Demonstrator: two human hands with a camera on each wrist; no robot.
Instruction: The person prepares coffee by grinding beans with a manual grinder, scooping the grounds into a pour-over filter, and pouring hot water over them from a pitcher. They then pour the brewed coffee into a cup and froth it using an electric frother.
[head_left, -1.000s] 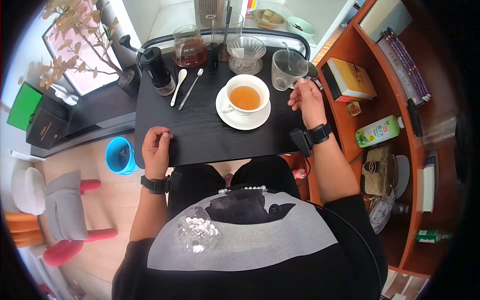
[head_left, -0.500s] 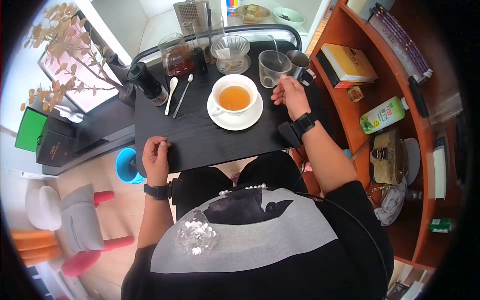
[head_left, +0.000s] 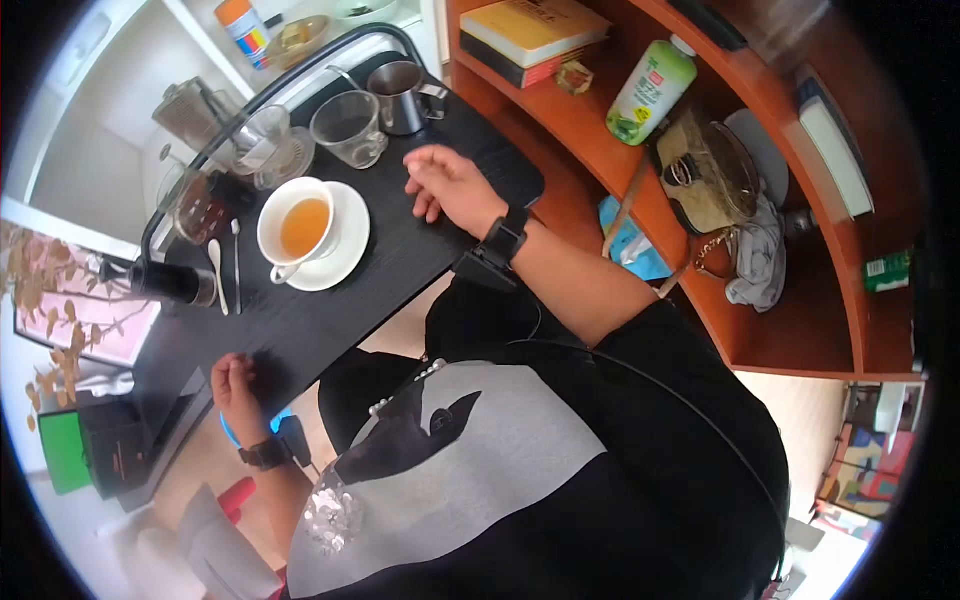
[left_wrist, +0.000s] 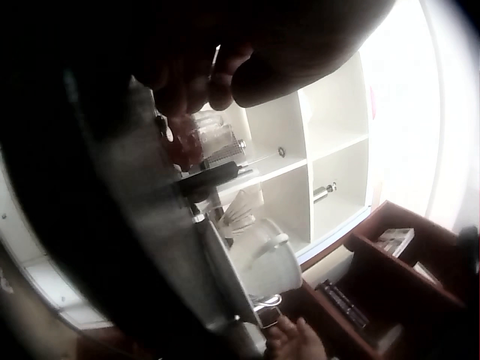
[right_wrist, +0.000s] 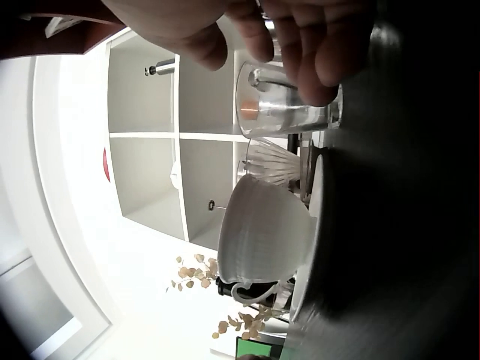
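Note:
My left hand (head_left: 235, 388) rests at the black table's near edge with loosely curled fingers and holds nothing. Over the table's right part, my right hand (head_left: 455, 187) is also loosely curled, nothing in its fingers. Nearest to it are a glass jug (head_left: 348, 128) with a thin metal handle rising from it and a steel pitcher (head_left: 400, 97). A white teacup (head_left: 297, 230) of amber tea sits on a white saucer (head_left: 350, 250) to the left of that hand. In the right wrist view, fingers overlap the glass jug (right_wrist: 277, 105), and the teacup (right_wrist: 262, 232) stands beyond.
A white spoon (head_left: 217, 275) and a slim metal spoon (head_left: 238, 270) lie left of the saucer. Behind them stand a black hand grinder (head_left: 175, 284), a glass pot of dark tea (head_left: 186, 212) and a glass dripper (head_left: 270, 145). A brown bookshelf (head_left: 560, 125) borders the right side.
The head view has swung right and tilted, so the table now slants toward the lower left. Both hands stay empty, near the same places on the table. The objects on the table keep their arrangement.

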